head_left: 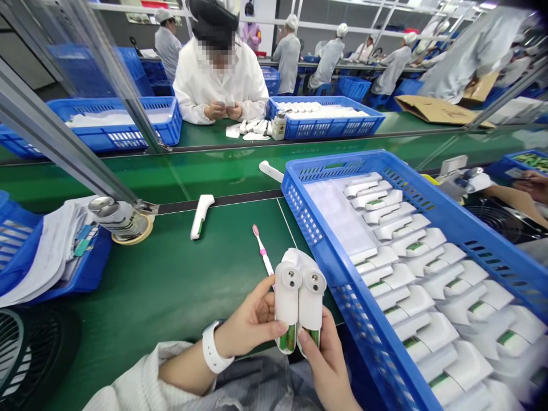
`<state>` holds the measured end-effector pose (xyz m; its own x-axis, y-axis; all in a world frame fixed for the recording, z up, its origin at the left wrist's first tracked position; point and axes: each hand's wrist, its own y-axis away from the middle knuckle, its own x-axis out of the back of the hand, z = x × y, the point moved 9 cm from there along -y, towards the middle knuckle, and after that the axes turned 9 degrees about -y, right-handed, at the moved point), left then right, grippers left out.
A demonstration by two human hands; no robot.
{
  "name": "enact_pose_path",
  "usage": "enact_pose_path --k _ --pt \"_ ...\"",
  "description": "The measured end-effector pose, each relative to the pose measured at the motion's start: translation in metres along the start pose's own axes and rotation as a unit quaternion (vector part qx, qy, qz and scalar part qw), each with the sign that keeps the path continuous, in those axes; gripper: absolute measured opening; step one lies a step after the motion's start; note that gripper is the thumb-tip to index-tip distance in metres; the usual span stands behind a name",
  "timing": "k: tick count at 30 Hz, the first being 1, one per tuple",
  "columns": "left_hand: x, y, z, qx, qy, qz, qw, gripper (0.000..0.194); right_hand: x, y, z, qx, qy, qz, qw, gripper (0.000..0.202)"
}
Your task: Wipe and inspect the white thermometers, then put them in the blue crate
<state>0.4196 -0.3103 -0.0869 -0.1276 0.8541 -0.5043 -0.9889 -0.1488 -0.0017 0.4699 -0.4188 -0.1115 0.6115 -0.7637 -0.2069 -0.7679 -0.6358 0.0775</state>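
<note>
Two white gun-shaped handheld devices, much like forehead thermometers, are held side by side before me, their round ends with small metal-rimmed holes toward the camera. My left hand (254,317) is closed on the left device (286,302), the thumb against its lower part, where green shows. Around the lower part of the right device (310,305) the fingers of my right hand (326,354) are closed. Just beyond them, a pink and white toothbrush (262,251) lies on the green table. A similar white device (201,217) rests farther left.
On the right, a big blue crate (317,228) holds rows of the same white devices (415,245). Another device (270,170) lies behind its corner. At left are a can (124,220) on a tape roll, a bin of papers (47,257) and a fan (29,359). A co-worker (220,80) sits opposite.
</note>
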Motion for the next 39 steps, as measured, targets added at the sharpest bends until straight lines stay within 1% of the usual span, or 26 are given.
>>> enact_pose_path --k 3,5,8,12,17,21,27,35,39 --pt "0.001 -0.002 0.0 0.014 -0.017 0.018 1.0 0.072 0.005 0.001 0.018 -0.05 -0.076 0.025 0.996 0.044" --pt "0.004 -0.003 -0.002 0.028 -0.033 0.041 0.998 0.076 0.007 0.001 0.031 -0.086 -0.123 0.042 0.988 0.048" --pt "0.012 -0.004 -0.006 0.044 -0.044 0.085 0.994 0.08 0.01 0.001 0.04 -0.112 -0.143 0.073 0.981 0.053" --pt "0.022 -0.004 -0.013 0.056 -0.045 0.123 0.99 0.084 0.008 -0.003 0.036 -0.134 -0.177 0.078 0.972 0.05" --pt "0.032 -0.004 -0.013 0.051 -0.119 0.156 0.979 0.087 0.013 -0.005 0.026 -0.143 -0.195 0.117 0.963 0.044" --pt "0.033 -0.004 -0.012 0.044 -0.132 0.155 0.978 0.085 0.012 -0.005 0.023 -0.135 -0.199 0.12 0.963 0.042" --pt "0.034 -0.003 -0.011 0.051 -0.136 0.161 0.976 0.088 0.013 -0.005 0.018 -0.119 -0.176 0.124 0.969 0.04" --pt "0.035 -0.003 -0.012 0.046 -0.161 0.171 0.971 0.086 0.014 -0.005 0.018 -0.117 -0.193 0.119 0.967 0.036" --pt "0.035 -0.003 -0.009 0.045 -0.141 0.172 0.974 0.086 0.012 -0.006 0.016 -0.117 -0.192 0.117 0.967 0.037"
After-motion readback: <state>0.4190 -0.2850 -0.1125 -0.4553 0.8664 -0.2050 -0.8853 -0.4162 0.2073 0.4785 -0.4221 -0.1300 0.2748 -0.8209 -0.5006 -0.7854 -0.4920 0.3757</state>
